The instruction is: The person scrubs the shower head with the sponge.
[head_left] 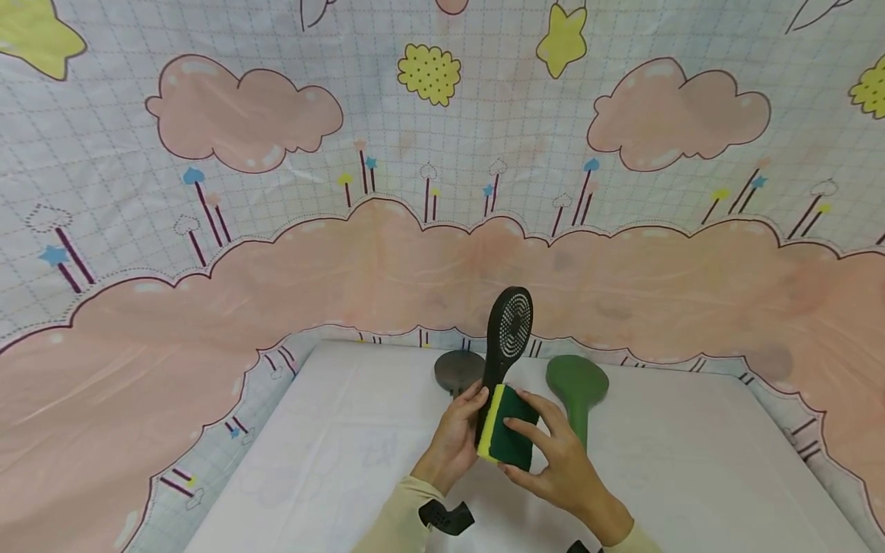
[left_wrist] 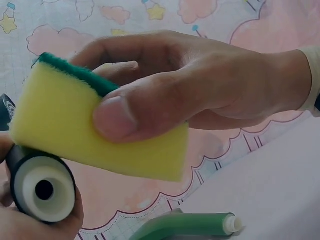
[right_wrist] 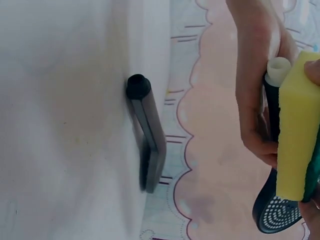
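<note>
My left hand (head_left: 451, 438) grips a black shower head (head_left: 510, 326) by its handle, the perforated face pointing up and away. In the left wrist view, the handle's hollow white end (left_wrist: 59, 192) faces the camera. A yellow sponge with a green scouring side (head_left: 513, 403) is pinched in my right hand (head_left: 563, 465), thumb on one edge and fingers on the other. Its yellow side lies against the black handle. Part of the handle is hidden behind the sponge and fingers.
On the white table (head_left: 304, 453), a dark grey shower head (head_left: 458, 370) lies behind my left hand. Beyond my right hand lies a green shower head (head_left: 577, 380). A patterned cloth (head_left: 442, 269) with clouds and stars rises behind the table.
</note>
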Tool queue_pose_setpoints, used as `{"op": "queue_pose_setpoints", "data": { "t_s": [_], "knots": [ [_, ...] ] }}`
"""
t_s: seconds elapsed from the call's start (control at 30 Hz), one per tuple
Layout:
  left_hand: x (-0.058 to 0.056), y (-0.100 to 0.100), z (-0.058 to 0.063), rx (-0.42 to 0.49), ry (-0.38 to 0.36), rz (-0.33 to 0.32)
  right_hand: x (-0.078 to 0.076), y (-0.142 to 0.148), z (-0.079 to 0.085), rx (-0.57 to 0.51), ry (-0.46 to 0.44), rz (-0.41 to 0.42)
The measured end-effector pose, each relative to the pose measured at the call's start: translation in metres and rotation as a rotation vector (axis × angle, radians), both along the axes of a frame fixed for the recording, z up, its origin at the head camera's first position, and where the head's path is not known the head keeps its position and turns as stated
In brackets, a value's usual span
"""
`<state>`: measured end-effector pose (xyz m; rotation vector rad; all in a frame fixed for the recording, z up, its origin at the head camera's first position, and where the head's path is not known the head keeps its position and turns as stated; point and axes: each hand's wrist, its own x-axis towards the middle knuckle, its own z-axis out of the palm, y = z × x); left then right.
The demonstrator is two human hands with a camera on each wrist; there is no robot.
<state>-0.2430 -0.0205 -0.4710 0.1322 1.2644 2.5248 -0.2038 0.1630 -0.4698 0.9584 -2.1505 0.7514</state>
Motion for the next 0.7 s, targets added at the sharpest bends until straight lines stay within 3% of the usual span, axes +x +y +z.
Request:
{"op": "queue_pose_setpoints", "data": {
  "t_s": [0.2,0.43,0.7],
  "knots": [
    [0.004,-0.002,0.0,-0.023,0.038,-0.026,-0.002,0.0,0.002,0.028,0.02,-0.019],
    [0.009,-0.004,0.0,0.034,0.08,-0.081,-0.006,0.003,0.006,0.05,0.001,-0.052],
    [0.011,-0.006,0.001,-0.002,0.091,-0.063,-0.005,0.007,0.01,0.047,-0.001,-0.064]
  ]
}}
